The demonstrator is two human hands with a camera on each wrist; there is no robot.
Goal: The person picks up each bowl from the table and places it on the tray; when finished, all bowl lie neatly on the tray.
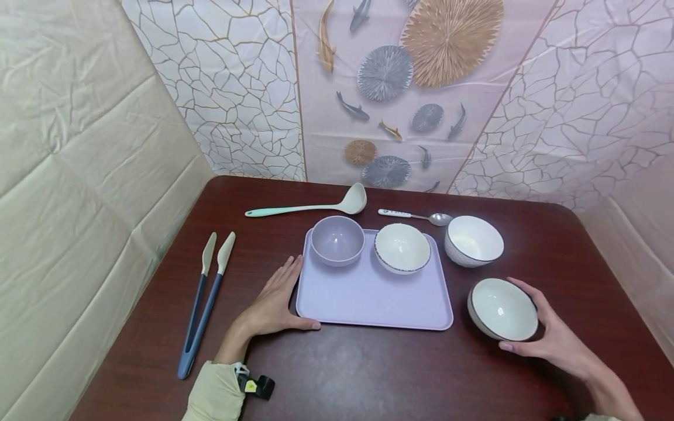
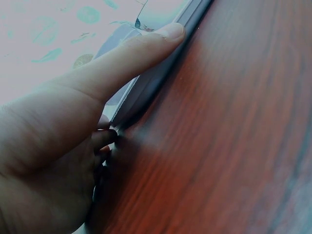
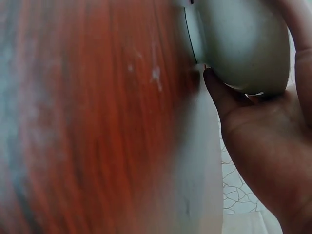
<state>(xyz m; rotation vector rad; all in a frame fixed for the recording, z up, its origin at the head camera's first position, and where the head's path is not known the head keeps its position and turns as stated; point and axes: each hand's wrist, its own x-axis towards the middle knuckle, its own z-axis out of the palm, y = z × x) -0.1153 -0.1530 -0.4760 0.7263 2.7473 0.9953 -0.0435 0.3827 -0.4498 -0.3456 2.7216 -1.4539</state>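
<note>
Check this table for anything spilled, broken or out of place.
Nothing stands out. The purple bowl and speckle-rimmed bowl stand upright on the tray, and the dark-rimmed bowl in the right hand also opens upward. No spill or damage shows.

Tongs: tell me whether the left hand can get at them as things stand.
Probably yes. The left hand holds nothing, and only bare tabletop shows between it and the tongs to its left; it would likely just have to leave the tray's corner.

Held bowl [image 1: 502,310] seemingly off-white, dark-rimmed
</note>
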